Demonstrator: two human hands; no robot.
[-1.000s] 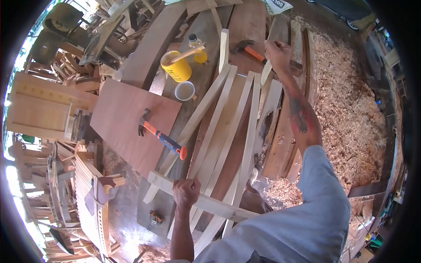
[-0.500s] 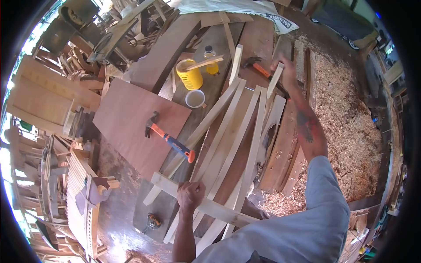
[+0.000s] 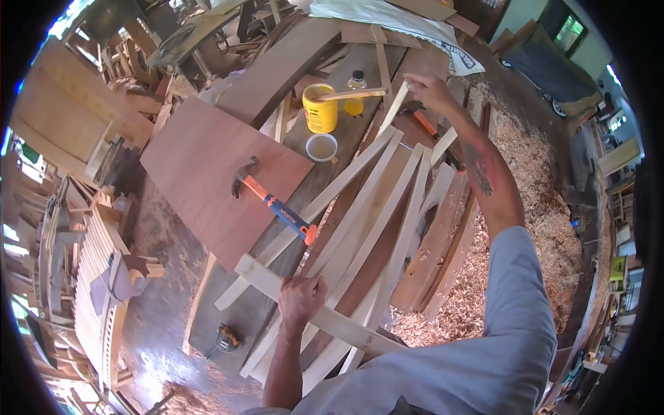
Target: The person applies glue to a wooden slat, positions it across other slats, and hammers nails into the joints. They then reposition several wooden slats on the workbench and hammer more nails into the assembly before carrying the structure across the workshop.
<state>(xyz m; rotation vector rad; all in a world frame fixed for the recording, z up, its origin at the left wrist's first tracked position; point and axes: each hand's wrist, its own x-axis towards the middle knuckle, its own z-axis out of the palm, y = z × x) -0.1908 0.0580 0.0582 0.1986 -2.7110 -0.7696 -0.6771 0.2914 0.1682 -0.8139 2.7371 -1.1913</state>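
Note:
My left hand [image 3: 301,302] is closed around a pale wooden crosspiece [image 3: 354,333], which lies across the near ends of several long strips. At the far end, my right hand [image 3: 427,91] has its fingers on the tip of a short wooden slat [image 3: 393,111] that slants upward. Another short slat [image 3: 443,146] sticks up under my right forearm. Between my hands run the long pale strips [image 3: 377,232] over a wider board. A claw hammer [image 3: 277,206] with an orange and blue handle rests left of them. Partly behind the right arm lies a second hammer [image 3: 423,123].
A yellow tub [image 3: 320,114] with a stick across it stands beside a bottle of yellow liquid [image 3: 355,95] and a small white container [image 3: 321,147]. A plywood sheet [image 3: 214,166] covers the left side. Wood shavings [image 3: 526,200] cover the floor at right.
My right hand has moved left, from the right-hand short slat to the tip of the left one. My left hand keeps its grip on the crosspiece. The whole view has shifted slightly.

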